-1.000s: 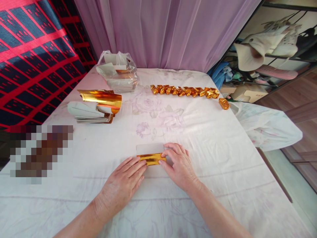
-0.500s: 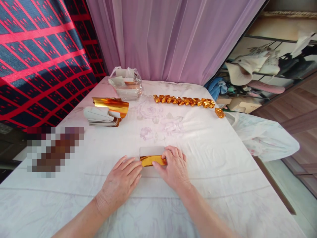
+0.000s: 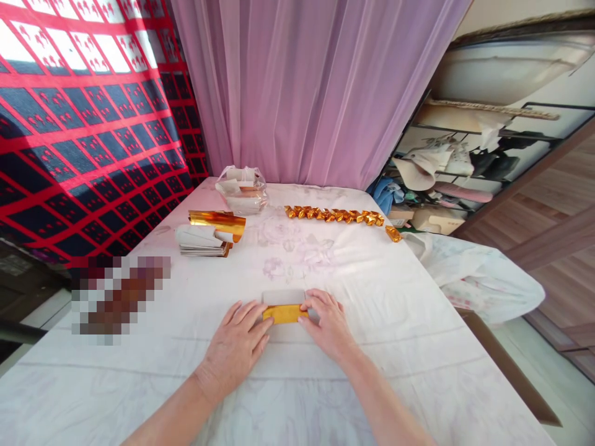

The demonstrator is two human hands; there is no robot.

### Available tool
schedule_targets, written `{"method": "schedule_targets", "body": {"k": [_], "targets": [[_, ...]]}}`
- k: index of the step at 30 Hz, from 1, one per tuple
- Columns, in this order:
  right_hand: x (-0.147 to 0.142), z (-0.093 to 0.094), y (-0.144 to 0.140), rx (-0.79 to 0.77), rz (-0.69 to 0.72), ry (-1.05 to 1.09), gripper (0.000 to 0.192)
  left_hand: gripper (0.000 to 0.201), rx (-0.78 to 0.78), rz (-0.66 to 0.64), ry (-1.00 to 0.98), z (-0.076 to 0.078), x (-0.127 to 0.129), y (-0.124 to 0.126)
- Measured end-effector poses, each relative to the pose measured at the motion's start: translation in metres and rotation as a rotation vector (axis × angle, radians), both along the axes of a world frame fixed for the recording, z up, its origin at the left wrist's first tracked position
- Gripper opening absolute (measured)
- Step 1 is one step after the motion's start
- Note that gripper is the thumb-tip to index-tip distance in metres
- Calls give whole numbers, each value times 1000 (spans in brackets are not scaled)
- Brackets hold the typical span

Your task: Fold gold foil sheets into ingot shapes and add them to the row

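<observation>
In the head view a sheet of gold foil paper [image 3: 284, 314] lies on the table, folded so that a gold strip fronts its pale grey back. My left hand [image 3: 235, 341] rests with outstretched fingers, their tips on the strip's left end. At the right end, my right hand [image 3: 326, 322] has thumb and forefinger closed on the paper's edge. Farther back a row of folded gold paper pieces [image 3: 333, 215] stretches across the table, and a single gold piece [image 3: 393, 233] lies by its right end.
To the back left are a stack of foil sheets [image 3: 202, 241], a curled gold sheet [image 3: 216, 222] and a clear plastic bag [image 3: 244, 197] with paper inside. A blurred patch [image 3: 125, 297] covers something at the left edge. A whitish plastic bag [image 3: 493, 275] hangs beyond the right edge.
The view has tilted up and shifted a little. My left fingertips have come onto the strip's left end, and my right thumb has slid right to the opposite end.
</observation>
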State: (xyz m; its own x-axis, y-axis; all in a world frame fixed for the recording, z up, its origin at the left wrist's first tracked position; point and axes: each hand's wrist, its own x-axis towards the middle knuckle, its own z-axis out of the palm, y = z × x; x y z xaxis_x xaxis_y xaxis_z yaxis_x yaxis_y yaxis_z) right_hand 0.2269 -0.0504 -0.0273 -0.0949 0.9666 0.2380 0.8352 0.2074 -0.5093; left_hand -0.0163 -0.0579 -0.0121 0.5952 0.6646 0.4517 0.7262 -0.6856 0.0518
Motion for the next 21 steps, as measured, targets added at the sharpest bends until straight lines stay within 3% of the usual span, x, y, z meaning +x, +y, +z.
{"method": "schedule_targets", "body": {"k": [4,21], "targets": [[7,0,3,-44,73,21,16,27,-26,8,-11,-5,0,0],[-1,9,-3,-8,103,-42,25,30,-213,44,4,-7,-2,7]]}}
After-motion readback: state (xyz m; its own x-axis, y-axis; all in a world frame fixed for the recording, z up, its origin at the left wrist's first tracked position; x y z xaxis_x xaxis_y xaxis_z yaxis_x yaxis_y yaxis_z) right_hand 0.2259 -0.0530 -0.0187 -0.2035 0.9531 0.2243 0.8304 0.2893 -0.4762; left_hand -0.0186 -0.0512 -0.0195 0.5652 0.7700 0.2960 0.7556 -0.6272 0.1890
